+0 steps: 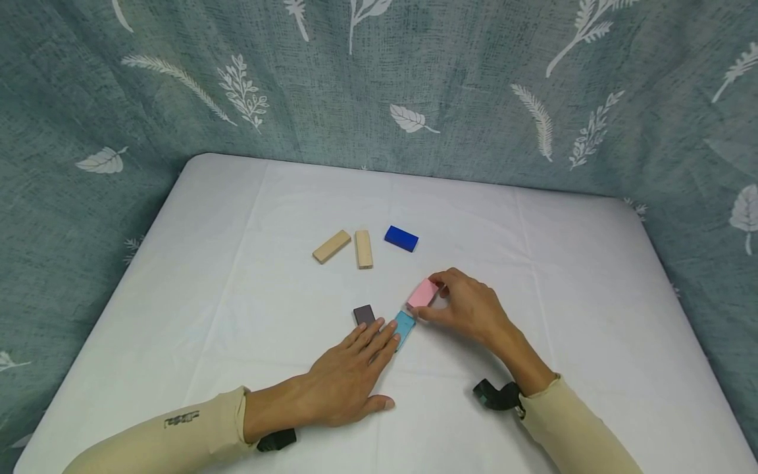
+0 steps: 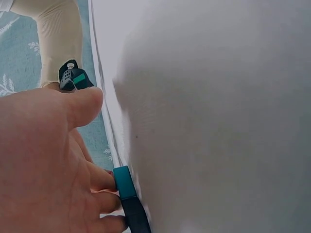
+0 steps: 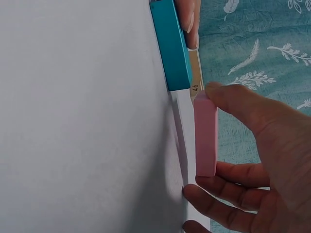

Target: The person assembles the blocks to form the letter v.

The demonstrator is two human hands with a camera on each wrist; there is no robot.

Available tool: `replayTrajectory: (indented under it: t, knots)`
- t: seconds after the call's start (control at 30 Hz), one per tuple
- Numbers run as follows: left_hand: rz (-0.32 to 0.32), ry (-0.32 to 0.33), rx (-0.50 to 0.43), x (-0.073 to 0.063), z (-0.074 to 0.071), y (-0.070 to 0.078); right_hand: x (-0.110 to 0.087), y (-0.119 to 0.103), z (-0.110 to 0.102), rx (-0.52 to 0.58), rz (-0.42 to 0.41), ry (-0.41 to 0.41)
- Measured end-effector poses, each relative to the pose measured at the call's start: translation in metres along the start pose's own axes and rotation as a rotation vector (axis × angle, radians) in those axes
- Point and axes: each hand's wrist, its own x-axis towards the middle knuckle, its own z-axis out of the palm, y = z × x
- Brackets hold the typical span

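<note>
My right hand [image 1: 470,306] pinches a pink block [image 1: 422,294] by its two ends, thumb at the near end and fingers at the far end. In the right wrist view the pink block [image 3: 205,136] is held just past the end of a light-blue block [image 3: 171,46]. My left hand [image 1: 349,378] lies flat with straight fingers, its fingertips on the light-blue block [image 1: 404,326] and a dark grey block [image 1: 364,315]. Those fingers partly hide both blocks. The left wrist view shows the light-blue block [image 2: 125,182] and the dark block [image 2: 136,213] by the fingertips.
Two plain wooden blocks, one slanted [image 1: 331,247] and one nearly upright in view [image 1: 364,249], lie farther back on the white-covered table [image 1: 284,296]. A dark-blue block [image 1: 401,238] lies to their right. A patterned blue-green curtain [image 1: 331,99] hangs behind the table.
</note>
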Motion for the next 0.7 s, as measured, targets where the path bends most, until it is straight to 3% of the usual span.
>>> replayTrajectory:
  t: [0.7]
  knots:
    - [-0.013,-0.005,0.027,-0.0008,-0.0018,0.0007,-0.0047,-0.0048,0.0034,-0.047,-0.033,0.004]
